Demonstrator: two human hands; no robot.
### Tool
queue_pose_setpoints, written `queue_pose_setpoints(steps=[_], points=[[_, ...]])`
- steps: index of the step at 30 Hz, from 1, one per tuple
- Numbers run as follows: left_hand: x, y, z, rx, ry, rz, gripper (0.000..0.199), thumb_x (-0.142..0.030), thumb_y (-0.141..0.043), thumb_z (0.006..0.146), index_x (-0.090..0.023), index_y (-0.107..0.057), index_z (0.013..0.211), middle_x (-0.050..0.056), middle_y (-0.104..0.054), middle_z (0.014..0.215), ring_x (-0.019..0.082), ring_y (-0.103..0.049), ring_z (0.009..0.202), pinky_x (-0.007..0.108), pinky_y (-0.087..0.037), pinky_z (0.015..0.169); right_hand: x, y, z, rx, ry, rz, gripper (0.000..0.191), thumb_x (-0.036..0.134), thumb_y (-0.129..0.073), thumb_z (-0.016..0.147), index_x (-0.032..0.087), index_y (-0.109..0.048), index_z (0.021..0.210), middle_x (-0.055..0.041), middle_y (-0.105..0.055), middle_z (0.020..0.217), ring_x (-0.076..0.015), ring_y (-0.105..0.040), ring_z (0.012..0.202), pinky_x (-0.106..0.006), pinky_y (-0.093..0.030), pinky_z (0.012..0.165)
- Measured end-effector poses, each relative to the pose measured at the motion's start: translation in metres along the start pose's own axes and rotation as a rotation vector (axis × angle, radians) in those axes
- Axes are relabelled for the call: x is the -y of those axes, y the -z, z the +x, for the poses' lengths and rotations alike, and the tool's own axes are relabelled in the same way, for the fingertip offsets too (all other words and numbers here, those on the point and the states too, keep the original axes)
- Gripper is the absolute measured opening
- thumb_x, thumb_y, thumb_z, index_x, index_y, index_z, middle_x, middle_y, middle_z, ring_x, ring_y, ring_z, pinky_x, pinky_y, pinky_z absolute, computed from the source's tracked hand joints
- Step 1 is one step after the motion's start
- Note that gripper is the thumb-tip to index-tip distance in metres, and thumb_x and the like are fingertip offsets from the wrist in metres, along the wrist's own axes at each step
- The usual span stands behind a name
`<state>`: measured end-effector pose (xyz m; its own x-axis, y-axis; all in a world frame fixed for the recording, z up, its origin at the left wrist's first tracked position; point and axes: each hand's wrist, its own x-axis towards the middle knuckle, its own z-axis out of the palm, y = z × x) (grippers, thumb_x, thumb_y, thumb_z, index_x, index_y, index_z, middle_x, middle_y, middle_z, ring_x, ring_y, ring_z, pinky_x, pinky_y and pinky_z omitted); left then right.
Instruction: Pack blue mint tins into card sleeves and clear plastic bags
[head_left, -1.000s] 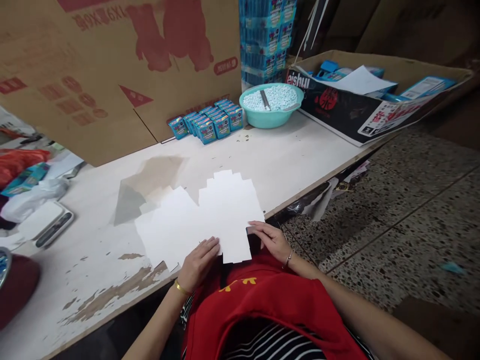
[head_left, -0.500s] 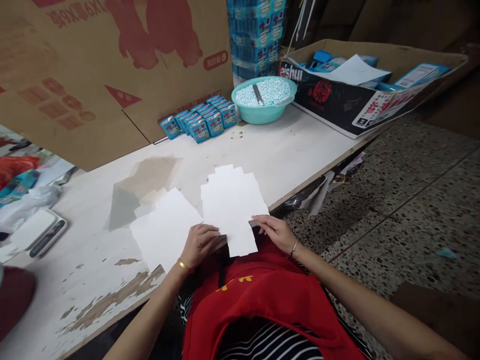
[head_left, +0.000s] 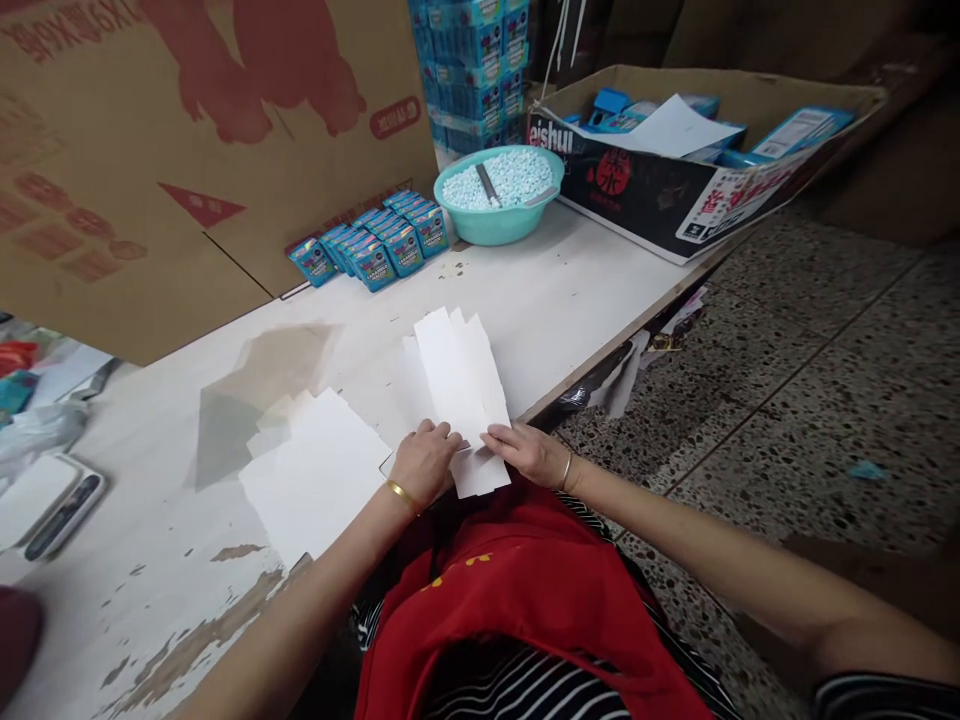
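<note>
A white flat box blank (head_left: 465,370) lies at the table's front edge, its left side panel folded inward and its lower end hanging toward the red apron. My left hand (head_left: 426,462) is closed on its left edge, with fingers curled over the folded panel. On the opposite edge, my right hand (head_left: 527,453) pinches the blank with thumb and fingers, near the lower flap. To the left, a stack of similar white blanks (head_left: 319,475) rests on the table, partly fanned out. The undersides of both hands' grips are hidden.
Several small blue packs (head_left: 375,262) stand by a large brown carton (head_left: 225,170). A turquoise basin (head_left: 499,225) holds pale pellets. A black-sided open carton (head_left: 637,200) sits at the table's right. A white scale (head_left: 49,505) lies far left.
The blank went from spread flat to having its side folded inward, so it looks narrower. My left hand moved right and onto the fold; my right hand shifted slightly left relative to it.
</note>
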<state>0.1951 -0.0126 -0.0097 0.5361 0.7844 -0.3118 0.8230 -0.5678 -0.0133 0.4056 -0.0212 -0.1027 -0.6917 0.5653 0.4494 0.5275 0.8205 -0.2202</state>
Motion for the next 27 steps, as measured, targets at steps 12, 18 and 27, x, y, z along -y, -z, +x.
queue_pose_setpoints(steps=[12,18,27], points=[[0.018,0.003,0.01,-0.099,-0.157,-0.213,0.022,-0.021,-0.037,0.093,-0.016,-0.058,0.097,0.006,-0.064,0.079,0.016,-0.059,0.071,0.027,-0.043,0.064,0.006,-0.014,0.007,-0.053,-0.067,0.016,0.051,0.005,-0.038,0.085,0.007,-0.042,0.135,-0.0157,-0.06,0.118,-0.0231,-0.054,0.094,-0.039,-0.049,0.081],[0.024,0.004,0.008,-0.12,-0.297,-0.323,0.03,-0.038,-0.039,0.092,-0.016,-0.06,0.093,0.005,-0.065,0.074,0.014,-0.059,0.065,0.024,-0.042,0.062,0.009,-0.01,0.02,-0.158,-0.194,0.098,0.056,0.011,-0.033,0.093,0.01,-0.016,0.146,-0.0151,-0.062,0.116,-0.0221,-0.058,0.098,-0.038,-0.052,0.083],[0.01,0.008,0.022,-0.2,0.1,-0.477,0.022,-0.02,-0.053,0.083,-0.02,-0.059,0.104,0.006,-0.068,0.092,0.018,-0.064,0.083,0.029,-0.05,0.073,0.014,-0.02,0.019,-0.203,-0.156,-0.079,0.048,0.01,-0.035,0.093,0.016,-0.035,0.14,-0.0147,-0.046,0.139,-0.0215,-0.058,0.099,-0.038,-0.053,0.081]])
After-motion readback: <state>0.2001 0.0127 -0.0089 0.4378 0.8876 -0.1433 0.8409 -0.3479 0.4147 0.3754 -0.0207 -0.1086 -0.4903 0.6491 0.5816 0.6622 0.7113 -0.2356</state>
